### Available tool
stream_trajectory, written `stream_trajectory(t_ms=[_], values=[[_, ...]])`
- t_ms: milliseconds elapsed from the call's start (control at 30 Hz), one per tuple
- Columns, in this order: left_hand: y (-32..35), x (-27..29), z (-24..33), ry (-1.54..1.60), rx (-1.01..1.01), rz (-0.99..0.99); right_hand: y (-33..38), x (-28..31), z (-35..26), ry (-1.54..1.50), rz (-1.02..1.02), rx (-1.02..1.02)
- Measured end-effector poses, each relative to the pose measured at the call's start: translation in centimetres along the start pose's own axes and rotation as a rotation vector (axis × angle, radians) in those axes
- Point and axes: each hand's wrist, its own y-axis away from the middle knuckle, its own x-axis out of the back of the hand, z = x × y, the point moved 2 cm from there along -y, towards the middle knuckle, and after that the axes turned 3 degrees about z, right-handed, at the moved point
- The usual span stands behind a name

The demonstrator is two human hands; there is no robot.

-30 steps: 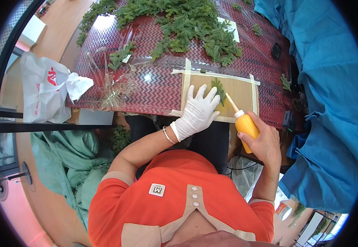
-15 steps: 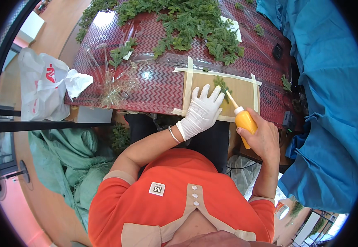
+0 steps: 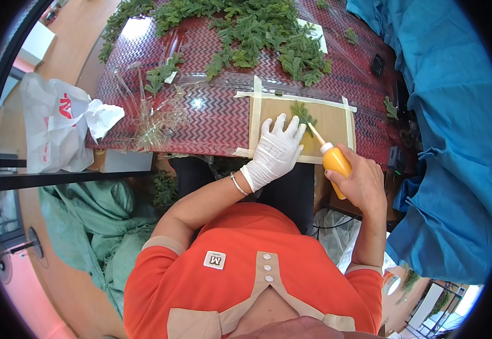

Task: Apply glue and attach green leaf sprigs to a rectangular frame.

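My left hand, in a white glove, lies with fingers stretched out on a tan board taped to the table. Its fingertips rest beside a small green sprig, possibly touching it. My bare right hand is wrapped round a yellow squeeze bottle with a long pale nozzle. The bottle leans up and to the left, and its nozzle tip is at the sprig's right side. Part of the sprig is hidden behind the fingers and the nozzle.
Green artificial branches are heaped at the table's far side. Clear plastic stems lie left of the board, near a white plastic bag. Blue cloth hangs along the right, and a green sack lies at lower left.
The whole view has shifted slightly. Both hands keep nearly the same place, and the nozzle tip has moved a little up and left along the sprig.
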Motion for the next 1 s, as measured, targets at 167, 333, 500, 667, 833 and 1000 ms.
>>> stream_trajectory(t_ms=[167, 333, 500, 667, 833, 1000], values=[[0.1, -0.2, 0.0, 0.0, 0.0, 0.019, 0.3, 0.7, -0.3, 0.051, -0.042, -0.02], [0.1, -0.1, 0.1, -0.003, 0.002, 0.02, 1.0, 0.7, 0.2, 0.05, -0.023, -0.011], [0.1, 0.1, 0.1, 0.0, -0.003, 0.026, 1.5, 0.7, 0.8, 0.035, 0.0, 0.008], [0.0, 0.2, 0.1, -0.005, 0.0, 0.023, 1.8, 0.8, 1.1, 0.015, -0.02, -0.011], [0.0, 0.2, 0.1, -0.015, -0.002, 0.031, 2.3, 0.6, 1.6, -0.012, -0.012, -0.017], [0.0, 0.1, 0.1, -0.008, -0.001, 0.04, 2.8, 0.2, 2.2, -0.048, -0.003, -0.039]])
